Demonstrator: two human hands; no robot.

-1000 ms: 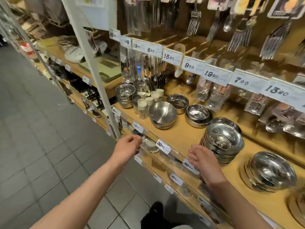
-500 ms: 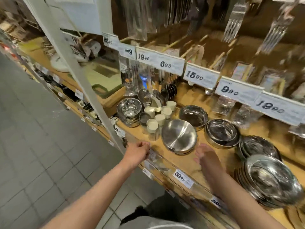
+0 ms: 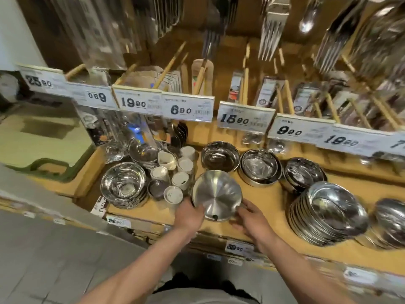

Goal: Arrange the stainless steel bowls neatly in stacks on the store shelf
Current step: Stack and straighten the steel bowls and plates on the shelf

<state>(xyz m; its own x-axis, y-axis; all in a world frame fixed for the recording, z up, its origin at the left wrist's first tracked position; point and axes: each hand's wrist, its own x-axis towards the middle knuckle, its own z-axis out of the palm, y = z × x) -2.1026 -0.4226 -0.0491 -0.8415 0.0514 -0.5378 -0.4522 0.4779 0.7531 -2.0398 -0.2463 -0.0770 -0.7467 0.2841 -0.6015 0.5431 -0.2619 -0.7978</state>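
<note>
A brushed steel bowl stack (image 3: 217, 194), its top bowl tilted toward me, sits near the front of the wooden shelf (image 3: 269, 200). My left hand (image 3: 189, 213) grips its left rim and my right hand (image 3: 252, 218) holds its right side. Behind it stand a dark bowl (image 3: 220, 155), a shiny bowl stack (image 3: 259, 166) and another bowl stack (image 3: 303, 173). A tall leaning stack (image 3: 328, 212) is at the right, with one more stack (image 3: 392, 222) at the frame edge. A shiny stack (image 3: 123, 184) is at the left.
Several small white-lidded cups (image 3: 179, 176) crowd just left of the held bowls. Price tags (image 3: 187, 107) hang on pegs above the shelf, with packaged forks (image 3: 274, 25) higher up. A green tray (image 3: 43, 148) lies on the neighbouring shelf at left. Grey floor tiles (image 3: 54, 260) are below.
I have stepped closer and turned to face the shelf. Both hands have moved from the shelf's front edge onto the tilted steel bowl stack and taken hold of it.
</note>
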